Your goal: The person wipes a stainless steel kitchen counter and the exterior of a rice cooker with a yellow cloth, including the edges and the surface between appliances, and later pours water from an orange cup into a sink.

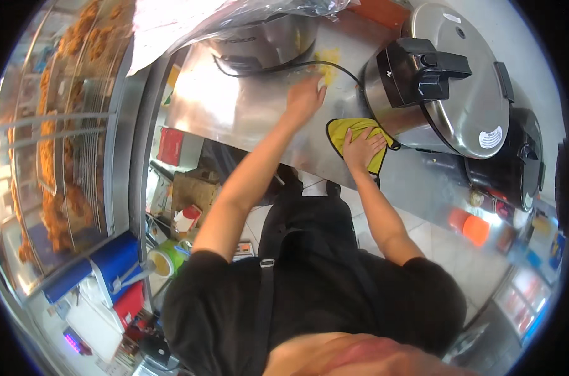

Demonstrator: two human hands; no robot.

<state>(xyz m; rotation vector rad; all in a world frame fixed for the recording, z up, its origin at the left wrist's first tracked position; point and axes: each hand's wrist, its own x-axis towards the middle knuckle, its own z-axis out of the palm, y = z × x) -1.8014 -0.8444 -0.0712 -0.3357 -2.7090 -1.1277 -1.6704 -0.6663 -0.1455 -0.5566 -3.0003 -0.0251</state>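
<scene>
My right hand lies flat, fingers spread, on a yellow-green cloth with black edging. The cloth rests on a stainless steel worktop, against the base of a large steel rice cooker with a black latch. My left hand is low over the worktop, left of the cloth, with its fingers curled. Whether it pinches something small cannot be seen. Just beyond its fingertips, yellow crumbs or residue are scattered on the metal. A black power cord crosses above that hand.
Another steel cooker stands at the back, partly under clear plastic sheeting. On the left is a display case with fried food on racks. A black cooker and an orange-lidded container are at right.
</scene>
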